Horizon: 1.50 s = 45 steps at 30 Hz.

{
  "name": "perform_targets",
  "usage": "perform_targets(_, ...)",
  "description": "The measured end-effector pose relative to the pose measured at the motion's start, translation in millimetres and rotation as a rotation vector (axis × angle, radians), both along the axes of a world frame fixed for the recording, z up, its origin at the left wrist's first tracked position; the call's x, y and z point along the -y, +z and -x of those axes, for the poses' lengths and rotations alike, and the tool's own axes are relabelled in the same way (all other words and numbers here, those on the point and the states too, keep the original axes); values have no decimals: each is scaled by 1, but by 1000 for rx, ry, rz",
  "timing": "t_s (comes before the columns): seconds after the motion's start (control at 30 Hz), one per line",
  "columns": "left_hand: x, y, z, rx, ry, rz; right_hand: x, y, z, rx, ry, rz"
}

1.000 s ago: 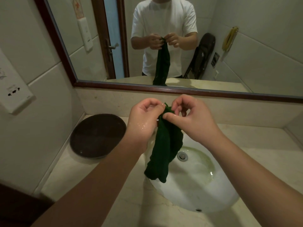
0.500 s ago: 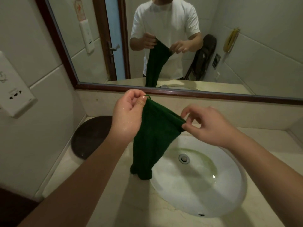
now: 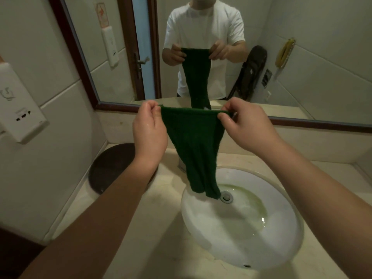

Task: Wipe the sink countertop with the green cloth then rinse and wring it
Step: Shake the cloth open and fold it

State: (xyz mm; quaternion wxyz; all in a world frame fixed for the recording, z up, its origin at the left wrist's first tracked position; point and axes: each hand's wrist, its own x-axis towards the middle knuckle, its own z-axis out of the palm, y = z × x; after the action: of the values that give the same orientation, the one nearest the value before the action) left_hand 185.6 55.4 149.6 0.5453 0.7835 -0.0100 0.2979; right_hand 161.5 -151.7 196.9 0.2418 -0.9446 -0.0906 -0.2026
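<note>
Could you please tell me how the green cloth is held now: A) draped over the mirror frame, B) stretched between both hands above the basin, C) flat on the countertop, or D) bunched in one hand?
B: the left hand and right hand each pinch a top corner of the green cloth, which hangs over the sink basin.

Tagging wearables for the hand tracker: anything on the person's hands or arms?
Nothing worn: left hand and right hand are bare, no gloves, rings or watch in view. Forearms bare too; the mirror shows a white short-sleeved T-shirt. Left hand glistens wet.
</note>
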Motion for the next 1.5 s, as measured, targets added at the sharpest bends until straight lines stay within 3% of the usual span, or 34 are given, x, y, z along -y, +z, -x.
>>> perform_targets(0.1,2,10,-8,-149,-42,291,-4,-3,-5,-93,22,-91)
perform_targets(0.2,3,12,-16,-194,-43,392,-9,-8,-14,-131,2,-162)
perform_targets(0.5,-20,13,-48,-106,64,79,-31,5,-48,-184,-2,-375)
perform_targets(0.63,-23,18,-51,-91,102,40,-42,8,-46,-365,55,-665)
perform_targets(0.77,-26,22,-56,-111,85,61,-45,5,-50,-364,97,-759)
perform_targets(1.07,-49,5,-2,-68,-16,109,-50,-20,-9,-270,203,-670)
perform_targets(1.23,-71,-77,95,-145,-13,-76,-53,-82,77,-492,233,-396)
perform_targets(1.4,-97,-150,184,-419,-59,12,-61,-133,140,-781,325,-310)
perform_targets(1.5,-101,-166,194,-497,-50,29,-64,-154,148,-847,304,-323)
